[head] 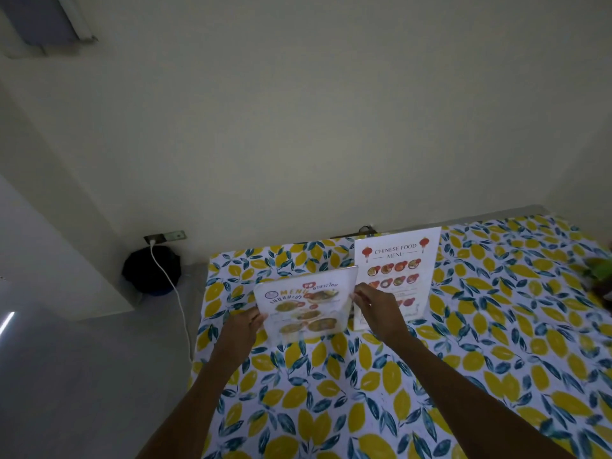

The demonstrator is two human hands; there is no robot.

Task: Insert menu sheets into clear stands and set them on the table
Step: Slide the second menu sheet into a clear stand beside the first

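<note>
A clear stand holding a Thai food menu sheet (306,304) stands tilted on the lemon-print tablecloth (364,385). My left hand (243,326) grips its left edge and my right hand (377,308) pinches its right edge. Just behind and to the right, a second clear stand with a Chinese food menu (402,260) stands upright near the table's far edge; my right hand hides its lower left part.
The table meets a pale wall at the back. Off its left side lie the floor, a dark round object (150,270) and a white cable (175,293) plugged into a wall socket (165,236). A green and dark item (601,276) sits at the table's right edge.
</note>
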